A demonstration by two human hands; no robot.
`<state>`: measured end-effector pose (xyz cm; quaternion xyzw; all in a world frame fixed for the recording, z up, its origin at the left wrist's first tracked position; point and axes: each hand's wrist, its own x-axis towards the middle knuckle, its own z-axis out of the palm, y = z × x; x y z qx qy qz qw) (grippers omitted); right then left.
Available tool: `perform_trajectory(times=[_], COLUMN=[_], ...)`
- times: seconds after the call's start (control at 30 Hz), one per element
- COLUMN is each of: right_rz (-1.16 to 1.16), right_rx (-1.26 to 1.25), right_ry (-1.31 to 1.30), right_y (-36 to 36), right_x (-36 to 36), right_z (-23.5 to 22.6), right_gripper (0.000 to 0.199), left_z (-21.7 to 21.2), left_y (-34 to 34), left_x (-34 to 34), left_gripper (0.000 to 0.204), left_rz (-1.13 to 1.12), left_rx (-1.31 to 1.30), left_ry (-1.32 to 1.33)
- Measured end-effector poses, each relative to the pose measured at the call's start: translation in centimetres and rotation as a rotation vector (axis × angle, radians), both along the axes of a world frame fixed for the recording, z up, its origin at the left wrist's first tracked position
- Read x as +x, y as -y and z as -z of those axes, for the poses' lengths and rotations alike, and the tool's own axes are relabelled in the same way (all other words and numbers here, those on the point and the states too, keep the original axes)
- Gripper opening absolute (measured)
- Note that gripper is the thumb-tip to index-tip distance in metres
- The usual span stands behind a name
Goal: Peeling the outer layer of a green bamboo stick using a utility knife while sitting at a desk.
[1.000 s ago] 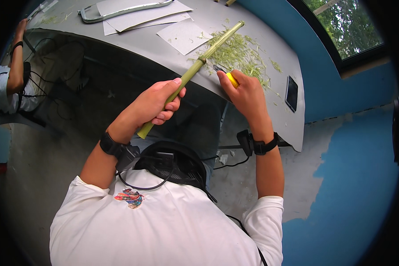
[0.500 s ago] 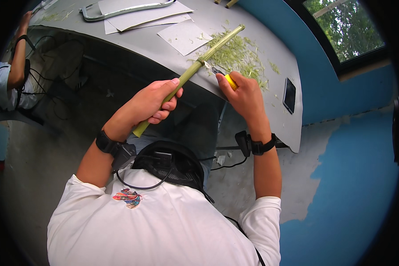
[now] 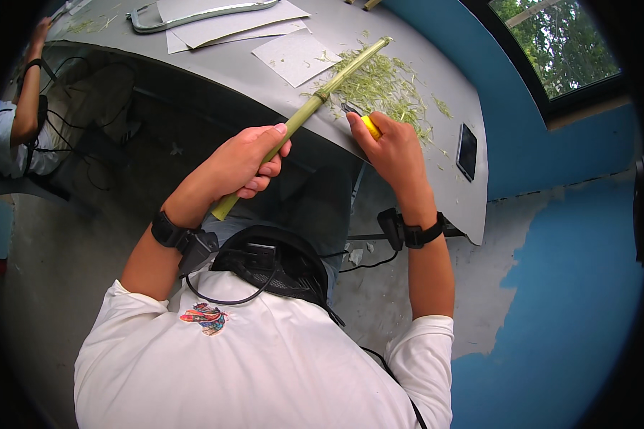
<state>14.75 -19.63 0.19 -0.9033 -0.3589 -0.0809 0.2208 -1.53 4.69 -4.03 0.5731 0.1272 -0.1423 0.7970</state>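
A green bamboo stalk (image 3: pixel 305 111) slants from my lap up over the table, with a ringed node near its middle. My left hand (image 3: pixel 249 163) is closed round its lower part, thumb along the top. In my right hand (image 3: pixel 392 146) is a yellow-handled utility knife (image 3: pixel 369 126), its dark blade end pointing at the stalk just right of the node. A small gap shows between the knife and the stalk. Pale green shavings (image 3: pixel 393 86) lie scattered on the table under and beside the stalk's far part.
The grey table (image 3: pixel 225 66) carries a hacksaw frame (image 3: pixel 207 14), white paper sheets (image 3: pixel 293 57) and a phone (image 3: pixel 466 152) near its right edge. A blue wall with a window (image 3: pixel 558 43) rises at right. Another person's arm (image 3: pixel 30 96) reaches the table at far left.
The knife has drawn back slightly from the stalk near the node, where its tip was against it. My left hand and the stalk have shifted a little left.
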Motion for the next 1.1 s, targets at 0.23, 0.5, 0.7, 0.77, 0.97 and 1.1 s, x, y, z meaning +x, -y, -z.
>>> perform_trajectory(times=[0.23,0.5,0.7,0.77,0.97,1.1], right_rz=[0.034,-0.083,-0.051,-0.044,0.065,0.044], right_rx=[0.026,0.024,0.019,0.025,0.016,0.02], right_ry=[0.053,0.036,0.02,0.024,0.099,0.086], right_y=[0.0,0.3,0.2,0.2,-0.1,0.0], right_x=[0.3,-0.1,0.1,0.1,0.3,-0.2], right_z=[0.8,0.2,0.4,0.5,1.4,0.9], right_gripper=[0.061,0.062,0.061,0.061,0.062,0.061], left_z=[-0.8,-1.2,-0.8,-0.9,-1.3,-1.5], left_y=[-0.2,-0.5,-0.9,-1.0,-0.9,-1.2], left_x=[-0.3,-0.4,-0.3,-0.3,-0.4,-0.4], left_gripper=[0.044,0.044,0.041,0.041,0.043,0.042], left_rz=[-0.007,0.002,0.038,0.043,0.024,0.034], left_rx=[-0.018,-0.031,-0.01,-0.01,-0.011,-0.029], left_ry=[-0.071,-0.075,-0.06,-0.067,-0.106,-0.107])
